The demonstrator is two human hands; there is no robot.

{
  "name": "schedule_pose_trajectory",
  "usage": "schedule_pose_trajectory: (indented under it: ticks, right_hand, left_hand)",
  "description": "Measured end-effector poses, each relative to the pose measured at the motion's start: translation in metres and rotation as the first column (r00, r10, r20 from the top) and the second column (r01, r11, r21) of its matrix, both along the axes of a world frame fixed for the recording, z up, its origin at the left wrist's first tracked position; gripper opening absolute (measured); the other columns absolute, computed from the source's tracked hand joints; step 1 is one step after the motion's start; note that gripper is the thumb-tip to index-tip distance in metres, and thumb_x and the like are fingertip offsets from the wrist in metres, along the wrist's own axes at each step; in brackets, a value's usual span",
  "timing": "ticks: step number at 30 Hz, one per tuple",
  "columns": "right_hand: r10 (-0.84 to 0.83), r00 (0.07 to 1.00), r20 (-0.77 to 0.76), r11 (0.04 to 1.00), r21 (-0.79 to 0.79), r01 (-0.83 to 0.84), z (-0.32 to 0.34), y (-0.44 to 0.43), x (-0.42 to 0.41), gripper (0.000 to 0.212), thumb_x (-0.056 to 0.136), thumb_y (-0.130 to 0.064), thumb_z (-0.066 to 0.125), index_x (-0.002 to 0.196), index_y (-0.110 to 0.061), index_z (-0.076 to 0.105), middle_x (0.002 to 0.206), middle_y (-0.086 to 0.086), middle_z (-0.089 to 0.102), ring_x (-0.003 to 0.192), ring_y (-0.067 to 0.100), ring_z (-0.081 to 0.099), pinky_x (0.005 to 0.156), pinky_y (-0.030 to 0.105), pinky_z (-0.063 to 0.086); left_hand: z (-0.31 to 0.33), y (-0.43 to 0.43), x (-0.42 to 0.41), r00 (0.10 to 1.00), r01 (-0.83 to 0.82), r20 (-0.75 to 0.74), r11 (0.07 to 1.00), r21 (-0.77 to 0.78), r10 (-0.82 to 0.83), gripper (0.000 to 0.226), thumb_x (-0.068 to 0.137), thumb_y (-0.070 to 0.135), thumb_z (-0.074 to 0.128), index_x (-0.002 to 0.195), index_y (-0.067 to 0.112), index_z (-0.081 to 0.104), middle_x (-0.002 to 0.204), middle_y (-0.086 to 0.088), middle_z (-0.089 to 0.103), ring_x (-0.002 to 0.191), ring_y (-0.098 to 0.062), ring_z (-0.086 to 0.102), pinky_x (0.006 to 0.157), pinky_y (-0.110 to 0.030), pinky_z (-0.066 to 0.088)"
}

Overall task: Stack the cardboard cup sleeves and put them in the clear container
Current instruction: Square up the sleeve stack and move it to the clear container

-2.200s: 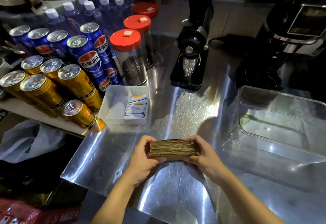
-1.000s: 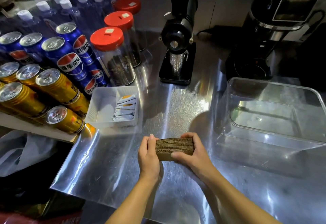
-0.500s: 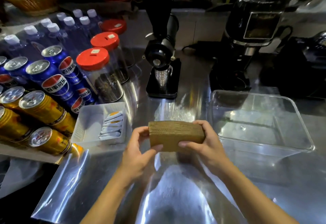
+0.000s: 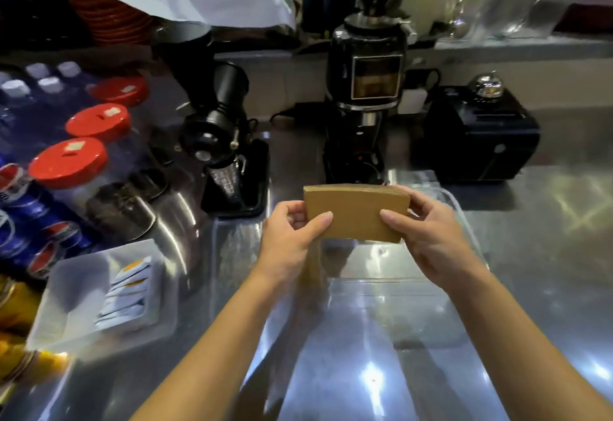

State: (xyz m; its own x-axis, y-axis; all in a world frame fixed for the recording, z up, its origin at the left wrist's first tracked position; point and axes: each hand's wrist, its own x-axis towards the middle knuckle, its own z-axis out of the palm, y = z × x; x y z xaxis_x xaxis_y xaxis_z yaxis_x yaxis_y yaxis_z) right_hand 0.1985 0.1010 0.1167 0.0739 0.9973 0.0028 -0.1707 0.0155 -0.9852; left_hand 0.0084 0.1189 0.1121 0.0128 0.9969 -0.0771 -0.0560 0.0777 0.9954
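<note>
A stack of brown cardboard cup sleeves point(image 4: 356, 213) is held in the air with its flat face toward me. My left hand point(image 4: 292, 238) grips its left end and my right hand point(image 4: 428, 234) grips its right end. The clear container point(image 4: 398, 284) lies on the steel counter directly beneath and behind the stack. Its near rim shows below my hands, and its far rim is partly hidden by the stack and my right hand.
A black grinder point(image 4: 222, 145) and a taller black machine point(image 4: 365, 95) stand behind the stack. A black box point(image 4: 477, 141) sits at the back right. Red-lidded jars point(image 4: 73, 168), cans and a white tray of sachets point(image 4: 99, 294) fill the left side.
Both hands have lifted the sleeve stack off the counter and carried it right, over the clear container. The stack is tipped so its flat face shows. The view has tilted up.
</note>
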Motion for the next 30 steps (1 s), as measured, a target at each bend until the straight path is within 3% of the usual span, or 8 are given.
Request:
schedule_pose_trajectory:
  ticks: [7, 10, 14, 17, 21, 23, 27, 30]
  right_hand:
    - [-0.157, 0.987, -0.029, 0.965, -0.219, 0.147, -0.016, 0.011, 0.054, 0.019, 0.074, 0.007, 0.065, 0.085, -0.009, 0.068, 0.072, 0.000, 0.073, 0.071, 0.016, 0.069, 0.066, 0.026, 0.061]
    - [-0.180, 0.984, -0.014, 0.921, -0.353, 0.164, -0.025, 0.023, 0.063, 0.020, 0.075, 0.008, 0.065, 0.094, 0.003, 0.064, 0.088, 0.014, 0.067, 0.082, 0.026, 0.066, 0.077, 0.037, 0.059]
    - [-0.151, 0.985, 0.088, 0.861, -0.478, 0.174, -0.038, 0.041, 0.067, 0.026, 0.074, 0.010, 0.065, 0.099, 0.013, 0.058, 0.095, 0.023, 0.062, 0.089, 0.034, 0.063, 0.081, 0.045, 0.054]
    - [-0.128, 0.981, 0.143, 0.809, -0.558, 0.187, -0.047, 0.053, 0.065, 0.032, 0.073, 0.010, 0.067, 0.102, 0.011, 0.054, 0.094, 0.021, 0.060, 0.085, 0.030, 0.061, 0.065, 0.041, 0.053]
    - [-0.092, 0.979, 0.180, 0.761, -0.622, 0.186, -0.056, 0.065, 0.064, 0.016, 0.076, 0.006, 0.066, 0.079, -0.001, 0.052, 0.077, 0.011, 0.056, 0.069, 0.020, 0.054, 0.045, 0.032, 0.044]
    - [-0.094, 0.979, 0.183, 0.761, -0.621, 0.189, -0.059, 0.069, 0.063, 0.016, 0.076, 0.005, 0.066, 0.083, 0.001, 0.052, 0.078, 0.012, 0.055, 0.069, 0.021, 0.055, 0.045, 0.032, 0.044]
    - [-0.113, 0.976, 0.188, 0.758, -0.619, 0.207, -0.066, 0.075, 0.060, 0.023, 0.076, 0.006, 0.066, 0.092, 0.003, 0.051, 0.076, 0.012, 0.054, 0.068, 0.022, 0.055, 0.054, 0.036, 0.049]
    - [-0.139, 0.972, 0.191, 0.750, -0.621, 0.229, -0.076, 0.077, 0.058, 0.019, 0.076, 0.005, 0.066, 0.079, -0.003, 0.050, 0.077, 0.013, 0.054, 0.071, 0.024, 0.054, 0.060, 0.040, 0.052]
  left_hand:
    - [-0.017, 0.018, 0.059, 0.985, 0.067, -0.152, 0.992, -0.107, -0.083, 0.027, 0.075, 0.014, 0.074, 0.089, 0.015, 0.051, 0.081, 0.000, 0.064, 0.068, -0.005, 0.063, 0.064, -0.019, 0.052]
    - [-0.029, 0.027, 0.076, 0.968, 0.034, -0.239, 0.980, -0.196, -0.081, 0.026, 0.078, 0.020, 0.071, 0.096, 0.011, 0.055, 0.097, -0.011, 0.067, 0.082, -0.020, 0.064, 0.079, -0.036, 0.054]
    - [-0.044, 0.040, 0.089, 0.933, 0.010, -0.335, 0.940, -0.342, -0.132, 0.032, 0.081, 0.020, 0.067, 0.107, 0.000, 0.062, 0.101, -0.013, 0.067, 0.086, -0.023, 0.062, 0.071, -0.027, 0.045]
    - [-0.054, 0.043, 0.092, 0.957, 0.037, -0.245, 0.907, -0.419, -0.153, 0.027, 0.083, 0.011, 0.063, 0.107, -0.001, 0.064, 0.102, -0.014, 0.067, 0.084, -0.018, 0.057, 0.066, -0.020, 0.042]
    - [-0.061, 0.047, 0.095, 0.961, -0.008, -0.248, 0.888, -0.460, -0.120, 0.010, 0.084, 0.011, 0.060, 0.092, 0.006, 0.063, 0.099, -0.013, 0.064, 0.089, -0.022, 0.056, 0.070, -0.027, 0.041]
    - [-0.063, 0.053, 0.097, 0.963, -0.043, -0.255, 0.886, -0.461, -0.086, 0.005, 0.083, 0.011, 0.060, 0.086, 0.007, 0.061, 0.097, -0.014, 0.063, 0.092, -0.026, 0.058, 0.075, -0.032, 0.045]
    - [-0.069, 0.061, 0.099, 0.957, -0.089, -0.285, 0.870, -0.484, -0.060, 0.032, 0.084, 0.013, 0.061, 0.111, -0.004, 0.055, 0.109, -0.018, 0.062, 0.103, -0.032, 0.057, 0.087, -0.037, 0.045]
    - [-0.074, 0.065, 0.102, 0.952, -0.097, -0.301, 0.872, -0.480, -0.061, 0.019, 0.084, 0.014, 0.061, 0.095, -0.001, 0.057, 0.097, -0.016, 0.058, 0.090, -0.028, 0.054, 0.081, -0.036, 0.044]
